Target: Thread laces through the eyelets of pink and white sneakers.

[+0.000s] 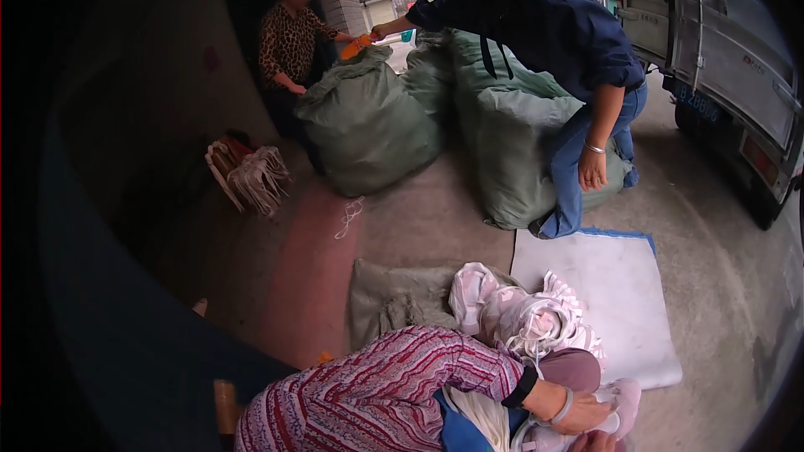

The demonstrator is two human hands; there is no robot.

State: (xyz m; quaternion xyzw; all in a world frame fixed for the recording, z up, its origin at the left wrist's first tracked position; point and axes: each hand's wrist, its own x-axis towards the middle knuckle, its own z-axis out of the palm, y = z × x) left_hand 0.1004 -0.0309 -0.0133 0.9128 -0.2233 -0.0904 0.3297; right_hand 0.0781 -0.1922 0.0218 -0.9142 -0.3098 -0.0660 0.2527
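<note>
My left arm, in a striped patterned sleeve with a dark cuff, reaches across the bottom. My left hand, with a bracelet at the wrist, is closed on a pale pink and white cloth bundle. Just below it, cut by the lower edge, my right hand shows only bent fingers beside the same bundle. What they grip is hidden. White and blue cloth lies under my left forearm. Ahead of my hands sits a larger heap of pink and white striped cloth, next to a mauve rounded shape.
A white sheet and a grey-green sack lie on the floor. Bulging green sacks stand beyond. A person in dark blue and one in leopard print hold an orange thing. A truck stands right.
</note>
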